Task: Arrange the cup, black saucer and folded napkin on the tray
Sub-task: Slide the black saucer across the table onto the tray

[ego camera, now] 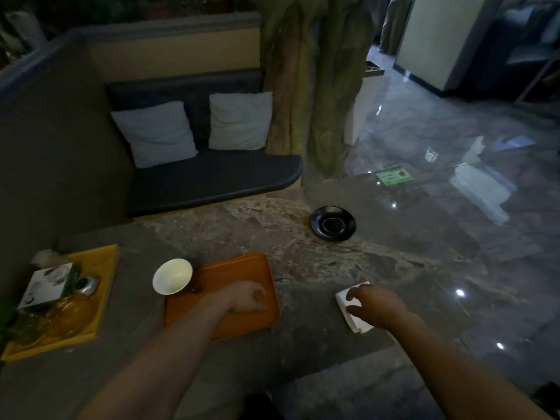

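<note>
An orange tray (212, 275) lies on the marble table in front of me. A white cup (172, 276) stands at the tray's far left corner. My left hand (247, 298) rests on the tray as a loose fist with nothing in it. A white folded napkin (353, 316) lies on the table to the right of the tray, and my right hand (374, 304) lies over it with spread fingers touching its top. A black saucer (332, 223) sits alone farther back on the table, right of centre.
A yellow tray (103, 268) at the left edge holds a white box, a small metal item and amber glassware. A dark bench with two pale cushions (239, 121) stands behind the table. A tree-trunk column (315, 86) rises at the far edge. Glossy floor lies to the right.
</note>
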{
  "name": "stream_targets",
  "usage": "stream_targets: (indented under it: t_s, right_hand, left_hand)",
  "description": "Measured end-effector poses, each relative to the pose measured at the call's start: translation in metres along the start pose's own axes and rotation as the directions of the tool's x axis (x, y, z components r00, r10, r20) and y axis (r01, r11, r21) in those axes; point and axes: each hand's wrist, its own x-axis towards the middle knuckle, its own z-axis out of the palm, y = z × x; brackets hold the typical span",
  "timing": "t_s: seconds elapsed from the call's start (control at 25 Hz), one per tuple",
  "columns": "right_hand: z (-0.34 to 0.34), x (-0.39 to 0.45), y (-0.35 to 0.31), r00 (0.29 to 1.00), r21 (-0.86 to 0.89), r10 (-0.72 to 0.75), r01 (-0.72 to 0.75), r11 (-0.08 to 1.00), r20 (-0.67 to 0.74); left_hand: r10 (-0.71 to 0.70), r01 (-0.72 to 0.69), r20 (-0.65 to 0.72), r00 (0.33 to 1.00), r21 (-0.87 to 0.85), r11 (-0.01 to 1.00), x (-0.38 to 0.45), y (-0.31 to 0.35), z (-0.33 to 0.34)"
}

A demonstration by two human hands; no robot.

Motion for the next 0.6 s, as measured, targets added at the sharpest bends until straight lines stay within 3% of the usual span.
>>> stream_targets:
  t_s: [0.28,0.6]
  right_hand:
    - [-0.004,0.003,0.046,0.993,0.014,0.116,-0.115,0.993,-0.011]
    - [-0.016,0.061,0.053,0.987,-0.004,0.156,-0.156,0.988,0.030]
  left_hand:
    - [0.075,-0.079,0.032,0.997,0.132,0.988,0.044,0.033,-0.034]
    - [0.101,-0.113,0.072,0.992,0.189,0.976,0.106,0.014,-0.076]
